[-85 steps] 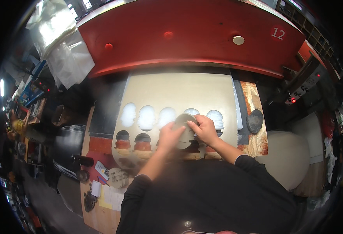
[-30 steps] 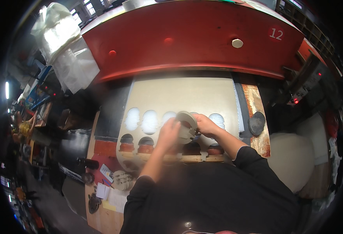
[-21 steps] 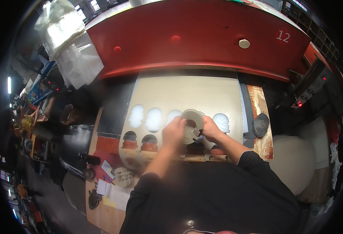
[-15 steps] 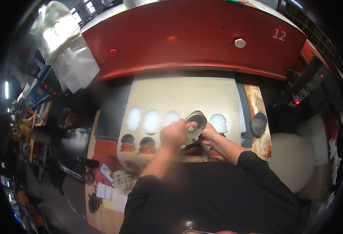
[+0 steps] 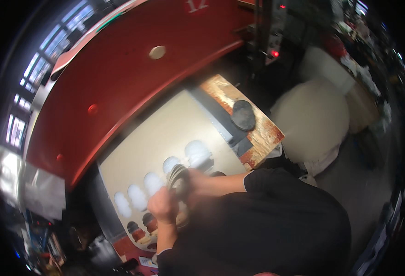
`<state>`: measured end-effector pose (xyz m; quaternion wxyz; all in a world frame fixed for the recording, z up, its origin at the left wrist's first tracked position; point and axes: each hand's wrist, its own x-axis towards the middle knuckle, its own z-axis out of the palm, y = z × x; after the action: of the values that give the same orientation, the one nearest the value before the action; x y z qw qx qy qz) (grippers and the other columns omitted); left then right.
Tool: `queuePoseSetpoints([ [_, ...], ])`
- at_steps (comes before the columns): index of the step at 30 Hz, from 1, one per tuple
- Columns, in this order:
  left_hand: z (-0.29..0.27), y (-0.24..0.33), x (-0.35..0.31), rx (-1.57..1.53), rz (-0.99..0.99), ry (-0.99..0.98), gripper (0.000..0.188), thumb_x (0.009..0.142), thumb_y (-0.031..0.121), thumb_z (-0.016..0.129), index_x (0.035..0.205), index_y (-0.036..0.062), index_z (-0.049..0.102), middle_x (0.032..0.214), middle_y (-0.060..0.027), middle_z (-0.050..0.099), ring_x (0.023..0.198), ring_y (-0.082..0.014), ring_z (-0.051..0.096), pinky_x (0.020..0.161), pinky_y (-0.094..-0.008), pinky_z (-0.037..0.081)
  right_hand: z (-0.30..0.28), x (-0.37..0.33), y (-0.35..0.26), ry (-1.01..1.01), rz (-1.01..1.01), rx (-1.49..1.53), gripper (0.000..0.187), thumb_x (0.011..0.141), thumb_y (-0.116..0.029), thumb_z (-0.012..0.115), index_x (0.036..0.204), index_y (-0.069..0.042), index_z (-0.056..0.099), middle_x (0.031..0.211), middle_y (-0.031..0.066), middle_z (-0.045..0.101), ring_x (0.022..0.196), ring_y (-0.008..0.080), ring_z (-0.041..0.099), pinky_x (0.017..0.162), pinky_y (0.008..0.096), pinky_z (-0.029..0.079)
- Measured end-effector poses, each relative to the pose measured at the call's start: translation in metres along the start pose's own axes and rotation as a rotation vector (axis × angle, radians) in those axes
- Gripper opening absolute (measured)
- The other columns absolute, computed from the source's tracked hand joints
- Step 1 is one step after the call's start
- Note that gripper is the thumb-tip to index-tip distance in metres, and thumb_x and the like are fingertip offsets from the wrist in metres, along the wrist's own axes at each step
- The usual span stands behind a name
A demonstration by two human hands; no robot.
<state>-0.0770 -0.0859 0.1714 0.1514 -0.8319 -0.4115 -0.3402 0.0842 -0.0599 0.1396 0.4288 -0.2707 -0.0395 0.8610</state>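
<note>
Between my hands, above the near part of a beige sheet (image 5: 161, 122), is a small stack of beige cut-out pieces (image 5: 178, 174) with curved edges. My left hand (image 5: 163, 205) is closed around the stack's near left side. Against its right side is my right hand (image 5: 197, 182), closed on the pieces but smeared by motion, so its fingertips do not show. The sheet has a row of rounded holes showing white beneath, and a nearer row showing dark and reddish surfaces. My forearm and body hide the sheet's near edge.
A red machine beam (image 5: 115, 78) spans the far side. To the right, a worn board (image 5: 262, 135) carries a dark oval block (image 5: 243, 115). A round beige seat (image 5: 310, 119) stands beyond it. Clear plastic bags (image 5: 43, 188) hang at left.
My view has turned right, so the sheet and machine now appear tilted and shifted left. Both hands still hold the stack, which is now fanned upright, and the right hand has blurred.
</note>
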Motion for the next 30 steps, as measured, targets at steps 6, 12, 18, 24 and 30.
queuePoseSetpoints([
  [6,0.017,0.007,0.010,-0.312,-0.108,0.013,0.028,0.099,0.026,0.053,0.090,0.0000,0.060,0.067,-0.0139,0.055,0.057,-0.0326,0.055,0.052,-0.0410,0.043,-0.011,0.006,-0.019,0.058,-0.242,-0.080,0.024,0.101,-0.029,0.054,0.102,-0.006,0.059,0.090,0.0061,0.066,0.075,0.0153,0.066,0.063,0.0307,0.055],
  [12,0.049,0.008,0.009,-1.021,-0.580,-0.102,0.026,0.106,0.028,0.044,0.103,0.0045,0.056,0.078,0.0040,0.050,0.064,-0.0042,0.044,0.055,-0.0202,0.038,-0.034,0.008,-0.074,0.097,-0.486,0.483,0.021,0.099,-0.027,0.058,0.111,-0.009,0.058,0.096,0.0040,0.065,0.076,0.0129,0.062,0.068,0.0224,0.055],
  [18,0.045,-0.007,-0.012,-1.031,-0.896,-0.096,0.026,0.106,0.024,0.042,0.097,0.0040,0.055,0.078,0.0023,0.051,0.066,-0.0053,0.046,0.057,-0.0211,0.039,-0.171,-0.087,-0.214,0.756,-1.749,-0.430,0.019,0.096,-0.014,0.061,0.113,-0.008,0.054,0.090,0.0043,0.064,0.076,0.0131,0.062,0.065,0.0257,0.052],
  [24,0.036,-0.031,-0.044,-0.759,-0.981,-0.146,0.029,0.103,0.020,0.041,0.083,0.0017,0.051,0.081,-0.0089,0.049,0.077,-0.0222,0.045,0.072,-0.0376,0.041,-0.338,-0.149,-0.262,1.544,-0.915,-1.251,0.055,0.094,-0.041,0.059,0.139,-0.012,0.048,0.132,0.0210,0.057,0.121,0.0372,0.055,0.102,0.0425,0.043],
  [30,0.019,-0.014,-0.071,-0.949,-1.041,0.007,0.024,0.102,0.022,0.049,0.094,0.0011,0.055,0.074,-0.0084,0.052,0.071,-0.0139,0.048,0.065,-0.0325,0.043,-0.349,-0.142,-0.252,1.506,-1.100,-1.242,0.044,0.096,-0.034,0.061,0.117,0.005,0.064,0.119,0.0173,0.066,0.109,0.0277,0.063,0.097,0.0368,0.047],
])
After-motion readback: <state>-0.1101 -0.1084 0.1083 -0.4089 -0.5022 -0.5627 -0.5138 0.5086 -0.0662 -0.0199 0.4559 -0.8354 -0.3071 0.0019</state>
